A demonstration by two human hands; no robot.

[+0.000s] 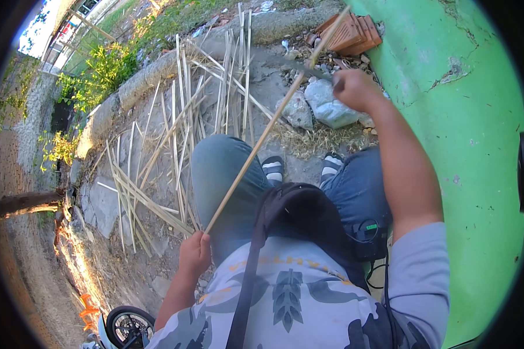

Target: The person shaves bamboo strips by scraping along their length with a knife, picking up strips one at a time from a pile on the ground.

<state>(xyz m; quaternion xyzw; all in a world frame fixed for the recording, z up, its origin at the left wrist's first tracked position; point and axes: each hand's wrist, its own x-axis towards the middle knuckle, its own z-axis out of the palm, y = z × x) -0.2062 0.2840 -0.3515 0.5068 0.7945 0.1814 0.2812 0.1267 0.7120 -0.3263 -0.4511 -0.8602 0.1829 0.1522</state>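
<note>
A long bamboo strip runs slantwise across my lap, from lower left up to the far right. My left hand is closed round its near end, beside my left knee. Farther out, my right hand makes a fist around a knife, whose handle is hidden in the fingers. The dark knife blade points left and crosses the strip near its far part; it is slightly blurred. Whether the edge cuts into the bamboo I cannot tell. Many split bamboo strips lie loosely crossed on the ground ahead and to the left.
A green wall rises close on my right. Stacked terracotta tiles, a filled whitish plastic bag and rubble lie ahead by its foot. A low stone kerb borders the ground. A motorcycle wheel shows at lower left.
</note>
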